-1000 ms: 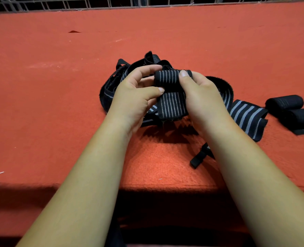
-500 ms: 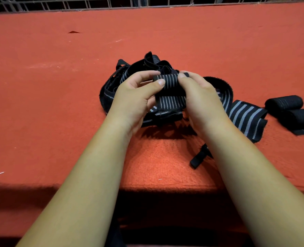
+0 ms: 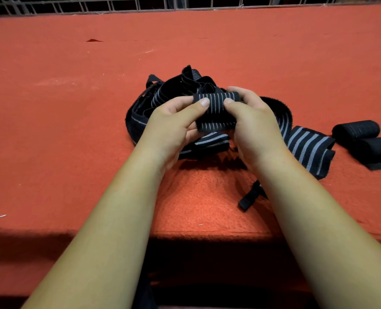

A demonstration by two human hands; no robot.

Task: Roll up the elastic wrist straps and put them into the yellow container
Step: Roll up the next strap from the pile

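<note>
While the loose pile (image 3: 162,101) lies behind, both grips, left hand (image 3: 174,121) and right hand (image 3: 252,121), pinch the striped strap (image 3: 216,108).

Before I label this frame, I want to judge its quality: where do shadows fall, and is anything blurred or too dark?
Head view: the left hand and right hand, pinching the black grey-striped elastic strap, cast a jagged shadow onto the red felt table beneath them; same view, the rolled black straps at the right edge look soft; below the table's near edge all is dark.
</note>
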